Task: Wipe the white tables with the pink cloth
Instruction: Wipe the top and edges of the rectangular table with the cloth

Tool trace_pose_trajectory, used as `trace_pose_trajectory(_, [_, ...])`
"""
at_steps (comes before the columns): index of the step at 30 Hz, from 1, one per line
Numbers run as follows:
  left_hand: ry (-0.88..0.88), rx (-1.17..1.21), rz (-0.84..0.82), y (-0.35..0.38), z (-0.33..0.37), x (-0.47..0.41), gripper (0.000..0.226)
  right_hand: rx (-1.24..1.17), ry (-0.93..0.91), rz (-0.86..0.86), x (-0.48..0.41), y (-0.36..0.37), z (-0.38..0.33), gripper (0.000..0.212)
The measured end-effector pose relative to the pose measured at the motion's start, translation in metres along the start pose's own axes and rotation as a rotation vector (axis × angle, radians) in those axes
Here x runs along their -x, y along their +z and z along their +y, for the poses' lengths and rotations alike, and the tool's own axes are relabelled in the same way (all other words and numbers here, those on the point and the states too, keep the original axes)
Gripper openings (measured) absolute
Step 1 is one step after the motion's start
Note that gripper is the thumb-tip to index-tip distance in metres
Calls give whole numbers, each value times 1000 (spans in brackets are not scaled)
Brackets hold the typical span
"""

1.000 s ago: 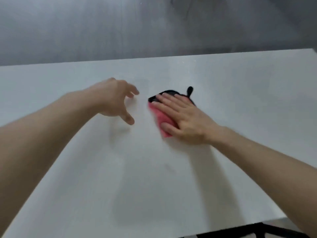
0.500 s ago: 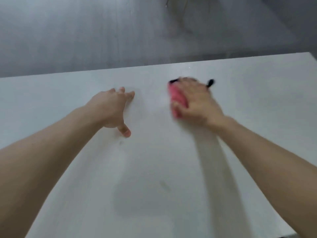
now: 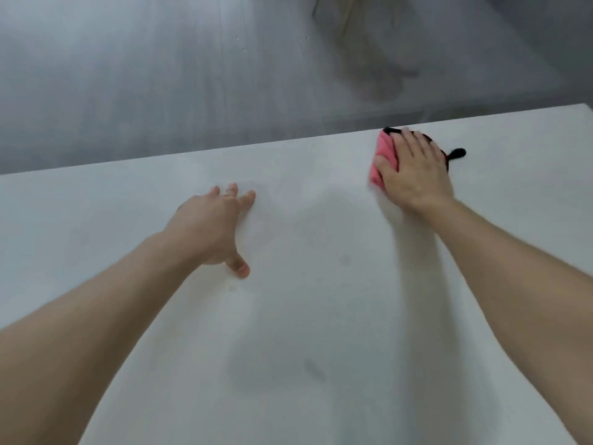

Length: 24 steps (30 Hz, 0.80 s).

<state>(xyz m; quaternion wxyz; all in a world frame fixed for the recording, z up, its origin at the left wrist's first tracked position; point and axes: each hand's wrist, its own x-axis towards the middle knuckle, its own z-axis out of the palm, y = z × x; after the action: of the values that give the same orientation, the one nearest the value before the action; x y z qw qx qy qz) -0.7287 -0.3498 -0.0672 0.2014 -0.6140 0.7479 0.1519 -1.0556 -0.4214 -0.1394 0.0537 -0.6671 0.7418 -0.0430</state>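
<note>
Both hands are down on the white table [image 3: 288,332] with nothing gripped in either. Nearest to the person, the tabletop carries a faint grey smudge [image 3: 314,370] that looks unwiped.

Farther out, the left hand [image 3: 211,229] rests on the bare surface, fingers fairly straight and the thumb splayed back. It looks like a brace for the reach.

Well to its right and farther off, the right hand [image 3: 414,175] lies flat, fingers extended, palm pressing the pink cloth [image 3: 382,157] onto the table right at the far edge. Pink shows only along the thumb side. A black trim runs along the top of the cloth, and a small black loop [image 3: 457,153] sticks out past the little-finger side.

The cloth looks soft, light and limp, folded into a pad that would bunch or slide out if pushed from one corner. A flat palm over its middle with fingers spread, as here, seems the right hold, since downward pressure carries it along. The smooth top should let it glide easily. So near the edge, I would watch that the pad does not slip over. The loop would do for lifting, not for wiping.

Beyond the table is blurred grey floor [image 3: 128,75].
</note>
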Motion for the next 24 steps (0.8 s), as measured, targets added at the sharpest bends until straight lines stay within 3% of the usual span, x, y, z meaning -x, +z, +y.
trace_pose_trajectory(2, [-3, 8, 15, 0, -2, 1, 156, 14, 113, 35, -7, 9, -25, 79])
trace_pose_trajectory(3, [-5, 14, 14, 0, -2, 1, 155, 18, 60, 42, -7, 14, -54, 79])
trace_pose_trajectory(7, [-17, 32, 25, 0, -2, 2, 155, -20, -492, -136, 14, 24, -152, 68])
trace_pose_trajectory(9, [-24, 46, 25, -1, -2, 3, 154, -12, -547, -129, 5, 19, -130, 66])
trace_pose_trajectory(13, [-29, 54, 34, -1, -1, 3, 153, -10, -12, 32, -15, 7, -26, 72])
trace_pose_trajectory(16, [-32, 60, 32, 1, -3, 2, 154, -8, 164, 85, -12, 15, -51, 73])
trace_pose_trajectory(17, [-33, 62, 33, 2, -4, 1, 154, -4, 105, 98, -10, 20, -78, 74])
trace_pose_trajectory(21, [-33, 42, 37, 2, -5, 1, 154, -8, -467, -99, 8, 27, -160, 69])
trace_pose_trajectory(24, [-31, 51, 41, 2, -3, 0, 152, -11, -470, -66, 1, 21, -115, 75])
